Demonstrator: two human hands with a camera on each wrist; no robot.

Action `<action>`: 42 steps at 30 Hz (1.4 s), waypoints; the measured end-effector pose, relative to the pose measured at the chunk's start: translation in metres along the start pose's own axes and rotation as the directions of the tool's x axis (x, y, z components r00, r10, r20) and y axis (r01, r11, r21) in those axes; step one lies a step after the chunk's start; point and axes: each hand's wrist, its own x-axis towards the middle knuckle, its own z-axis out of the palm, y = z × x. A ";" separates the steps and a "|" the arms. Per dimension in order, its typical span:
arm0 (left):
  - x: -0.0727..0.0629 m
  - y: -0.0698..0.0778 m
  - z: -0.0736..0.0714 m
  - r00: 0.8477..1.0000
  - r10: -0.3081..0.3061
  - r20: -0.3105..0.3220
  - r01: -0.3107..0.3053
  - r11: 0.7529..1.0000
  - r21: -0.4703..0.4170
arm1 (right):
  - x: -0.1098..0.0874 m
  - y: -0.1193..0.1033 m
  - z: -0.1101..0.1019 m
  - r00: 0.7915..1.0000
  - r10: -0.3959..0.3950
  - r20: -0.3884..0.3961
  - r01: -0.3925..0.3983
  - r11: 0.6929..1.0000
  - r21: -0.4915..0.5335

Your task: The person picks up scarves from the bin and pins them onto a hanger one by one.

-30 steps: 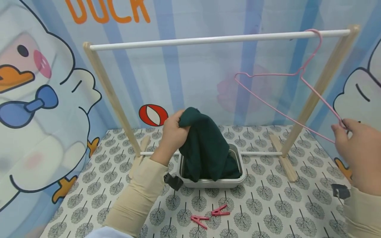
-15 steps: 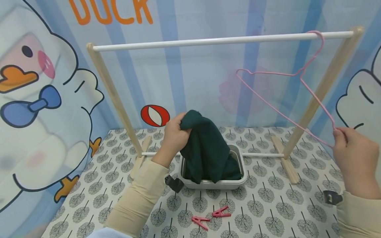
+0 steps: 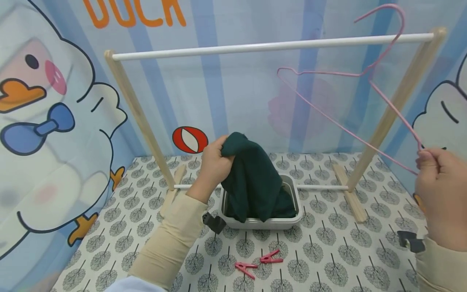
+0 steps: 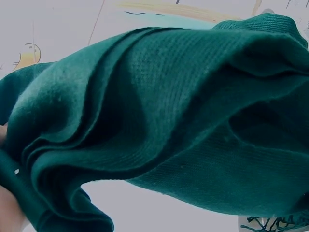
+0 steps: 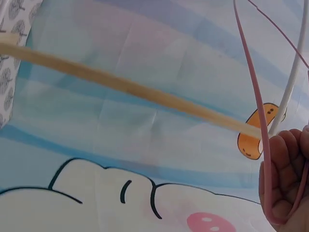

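Note:
My left hand point(image 3: 216, 161) grips a gathered end of a dark green knitted scarf point(image 3: 251, 178), which hangs down into a white plastic basin point(image 3: 262, 225). Folds of the scarf fill the left wrist view, and dark fringe point(image 4: 273, 223) shows at its lower right. On the right, my right hand point(image 3: 443, 190) holds a pink wire hanger point(image 3: 335, 121) by its lower right corner. The hanger's hook point(image 3: 392, 7) stands above the white rail point(image 3: 270, 48) and overlaps it in the head view. In the right wrist view the pink wire point(image 5: 256, 92) runs past my curled fingers point(image 5: 285, 159).
Wooden posts point(image 3: 140, 121) with feet carry the rail, and a lower white bar point(image 3: 321, 187) runs behind the basin. Two pink clothespins point(image 3: 246, 269) lie on the tree-patterned cloth point(image 3: 146, 259) in front. A duck-print curtain point(image 3: 248, 97) stands behind.
The hanger's hook was over the rail earlier; now it has risen above it. My right hand first shifted slightly left, then back right. The left hand keeps its hold on the scarf.

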 end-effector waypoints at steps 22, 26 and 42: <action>0.007 0.017 -0.002 0.984 0.159 -0.084 -0.161 0.987 -0.020 | -0.090 0.009 0.067 0.935 -0.333 0.118 0.323 0.941 0.099; 0.010 0.021 -0.001 0.970 0.218 -0.104 -0.223 0.974 -0.036 | -0.097 0.007 0.071 0.933 -0.330 0.143 0.313 0.941 0.130; -0.009 -0.009 0.046 0.985 0.005 -0.175 -0.013 0.999 -0.047 | -0.110 0.002 0.077 0.929 -0.312 0.198 0.277 0.942 0.189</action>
